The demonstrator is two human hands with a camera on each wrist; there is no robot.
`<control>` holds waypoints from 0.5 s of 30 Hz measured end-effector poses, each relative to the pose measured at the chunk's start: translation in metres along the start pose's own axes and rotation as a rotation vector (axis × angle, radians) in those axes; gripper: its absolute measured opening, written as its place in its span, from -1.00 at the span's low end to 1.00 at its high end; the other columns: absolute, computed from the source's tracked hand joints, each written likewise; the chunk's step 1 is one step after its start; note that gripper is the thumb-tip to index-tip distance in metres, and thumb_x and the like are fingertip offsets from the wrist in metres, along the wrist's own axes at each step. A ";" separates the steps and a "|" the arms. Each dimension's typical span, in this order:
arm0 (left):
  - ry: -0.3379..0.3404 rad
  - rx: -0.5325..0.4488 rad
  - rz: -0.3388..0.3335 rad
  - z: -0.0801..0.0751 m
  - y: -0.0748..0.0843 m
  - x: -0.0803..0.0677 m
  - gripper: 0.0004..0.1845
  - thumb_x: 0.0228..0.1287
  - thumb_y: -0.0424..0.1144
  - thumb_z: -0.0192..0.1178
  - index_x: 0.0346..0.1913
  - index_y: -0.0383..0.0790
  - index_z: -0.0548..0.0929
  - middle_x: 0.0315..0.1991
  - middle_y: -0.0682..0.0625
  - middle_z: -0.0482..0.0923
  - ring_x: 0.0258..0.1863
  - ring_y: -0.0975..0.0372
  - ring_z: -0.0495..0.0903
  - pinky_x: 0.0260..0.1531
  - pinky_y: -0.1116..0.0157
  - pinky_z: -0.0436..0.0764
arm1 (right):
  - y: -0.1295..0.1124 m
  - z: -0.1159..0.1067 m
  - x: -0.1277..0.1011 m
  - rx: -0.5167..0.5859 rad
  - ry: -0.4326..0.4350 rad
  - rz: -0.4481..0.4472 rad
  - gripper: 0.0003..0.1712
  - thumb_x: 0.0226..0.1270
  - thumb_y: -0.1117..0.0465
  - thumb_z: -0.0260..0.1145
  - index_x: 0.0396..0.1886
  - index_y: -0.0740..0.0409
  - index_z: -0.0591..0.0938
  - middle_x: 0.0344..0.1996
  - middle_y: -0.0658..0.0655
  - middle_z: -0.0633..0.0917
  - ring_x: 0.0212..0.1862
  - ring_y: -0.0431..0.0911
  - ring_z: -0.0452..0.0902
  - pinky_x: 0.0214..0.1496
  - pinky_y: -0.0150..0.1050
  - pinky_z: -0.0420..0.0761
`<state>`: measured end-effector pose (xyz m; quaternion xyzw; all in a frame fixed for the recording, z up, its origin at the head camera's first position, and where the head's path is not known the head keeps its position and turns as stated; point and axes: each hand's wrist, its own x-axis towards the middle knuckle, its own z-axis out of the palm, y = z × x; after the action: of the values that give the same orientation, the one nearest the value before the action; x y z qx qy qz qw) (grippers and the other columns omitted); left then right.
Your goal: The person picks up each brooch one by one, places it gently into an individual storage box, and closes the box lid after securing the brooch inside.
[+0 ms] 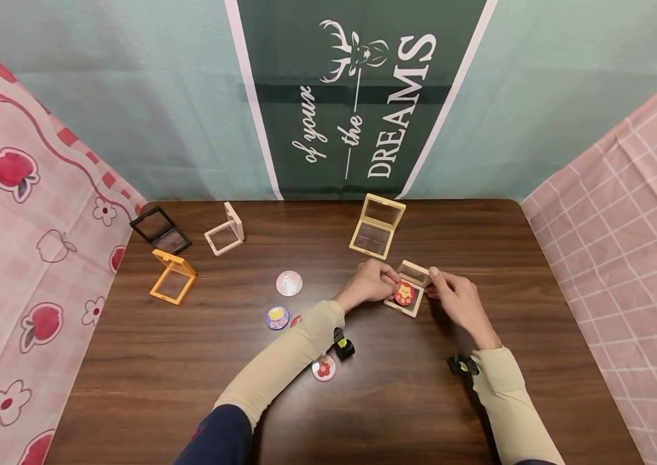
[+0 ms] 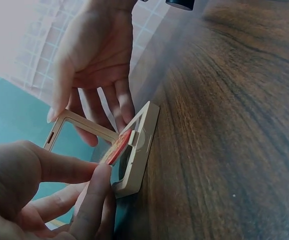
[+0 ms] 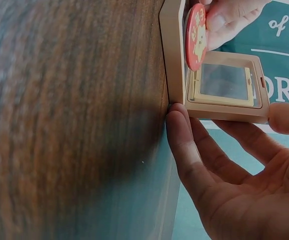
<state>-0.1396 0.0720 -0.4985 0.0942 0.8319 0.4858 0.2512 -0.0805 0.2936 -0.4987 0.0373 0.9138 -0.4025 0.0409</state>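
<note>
Between the thumb and fingers of my left hand [image 1: 370, 282] is a round red badge [image 1: 404, 294] with a yellow figure on it. The badge [image 2: 118, 147] is tilted over the base of a beige square display case [image 1: 402, 310], which stands with its lid raised. My right hand [image 1: 460, 303] steadies this case from the right. In the right wrist view, the thumb is at the lid's outer edge and the fingertips [image 3: 179, 127] are by the hinge side. A clear window fills the lid [image 3: 224, 82].
Behind the hands stands a yellow case [image 1: 373, 239], opened. Black [image 1: 172, 242], white [image 1: 225, 237] and orange [image 1: 174, 279] cases stand at the left. A pink badge [image 1: 289, 283], a purple badge [image 1: 277, 317] and a flower badge [image 1: 323, 369] lie around my left forearm, which partly covers another red one.
</note>
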 end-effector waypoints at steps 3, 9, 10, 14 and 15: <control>-0.001 0.011 -0.014 0.000 0.001 0.001 -0.88 0.29 -0.40 0.39 -0.21 -0.15 0.87 -0.52 0.12 0.78 -0.59 0.39 0.65 -0.45 0.49 0.52 | -0.002 -0.001 0.000 0.003 0.001 0.004 -0.25 0.75 -0.25 -0.05 0.00 0.32 0.77 -0.10 0.36 0.83 -0.08 0.12 0.83 -0.23 -0.43 0.64; -0.004 0.017 -0.029 0.000 0.002 0.002 -0.91 0.33 -0.36 0.40 -0.20 -0.15 0.86 -0.51 0.12 0.78 -0.59 0.39 0.67 -0.45 0.49 0.54 | -0.003 -0.003 0.000 0.007 -0.004 0.001 -0.25 0.76 -0.23 -0.05 0.07 0.35 0.75 -0.07 0.39 0.82 -0.06 0.18 0.83 -0.23 -0.44 0.64; -0.002 0.020 -0.032 0.000 0.002 0.002 -0.92 0.34 -0.34 0.40 -0.20 -0.14 0.86 -0.51 0.13 0.78 -0.59 0.39 0.67 -0.45 0.49 0.53 | -0.003 -0.003 0.000 0.009 -0.006 0.001 -0.25 0.76 -0.23 -0.05 0.08 0.36 0.74 -0.07 0.40 0.82 -0.05 0.18 0.83 -0.23 -0.44 0.64; 0.009 0.047 -0.042 0.001 0.002 0.002 -0.95 0.36 -0.29 0.42 -0.21 -0.11 0.86 -0.55 0.15 0.75 -0.58 0.39 0.66 -0.45 0.48 0.50 | -0.003 -0.002 0.000 0.014 -0.008 0.004 -0.25 0.76 -0.23 -0.05 0.08 0.37 0.74 -0.06 0.41 0.82 -0.05 0.18 0.83 -0.22 -0.45 0.64; 0.013 0.060 -0.042 0.001 0.001 0.002 -0.96 0.36 -0.28 0.43 -0.21 -0.10 0.86 -0.55 0.16 0.75 -0.58 0.40 0.65 -0.45 0.47 0.50 | -0.002 -0.002 0.000 0.011 -0.006 0.005 -0.25 0.76 -0.23 -0.04 0.08 0.37 0.74 -0.07 0.41 0.82 -0.06 0.18 0.83 -0.23 -0.45 0.64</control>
<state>-0.1408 0.0746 -0.4985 0.0812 0.8493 0.4560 0.2531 -0.0807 0.2933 -0.4956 0.0384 0.9113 -0.4076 0.0442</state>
